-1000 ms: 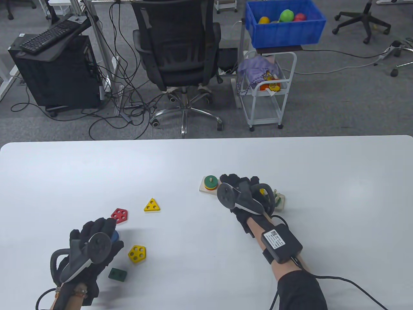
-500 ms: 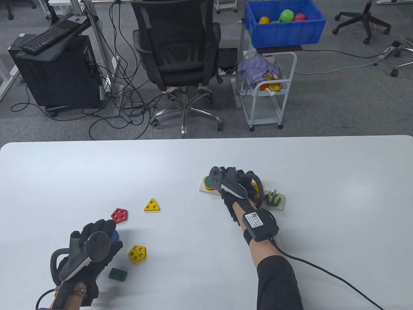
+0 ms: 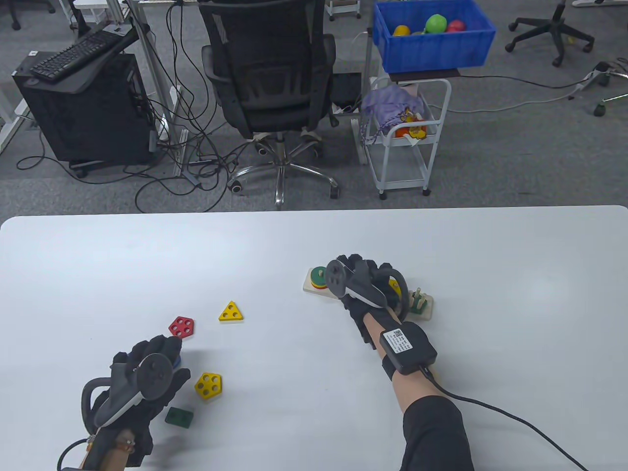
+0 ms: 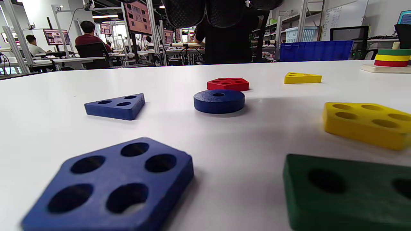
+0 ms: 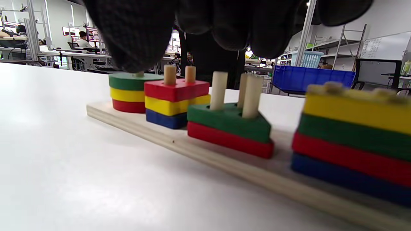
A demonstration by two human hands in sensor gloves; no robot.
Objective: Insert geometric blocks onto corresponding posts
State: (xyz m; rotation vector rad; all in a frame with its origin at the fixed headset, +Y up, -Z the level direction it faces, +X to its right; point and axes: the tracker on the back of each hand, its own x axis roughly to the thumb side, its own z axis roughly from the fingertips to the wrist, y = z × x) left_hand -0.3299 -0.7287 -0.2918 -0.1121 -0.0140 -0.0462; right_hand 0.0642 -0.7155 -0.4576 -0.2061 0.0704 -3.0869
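The wooden post board lies right of centre, half hidden under my right hand. In the right wrist view it carries a round stack, a two-post stack topped red, a green-and-red triangle stack and a four-colour stack. My right fingers hang over the stacks, one tip on the round stack's post, holding nothing. My left hand hovers over a blue disc, fingers above the table and empty. Loose: a red pentagon, a yellow triangle, a yellow pentagon, a green block.
The left wrist view also shows a blue triangle and a blue pentagon on the table near my left hand. A black office chair and a white cart stand beyond the table's far edge.
My right hand swung left over the board toward the round stack, then eased back a little to the right. My left hand shifted slightly toward me.
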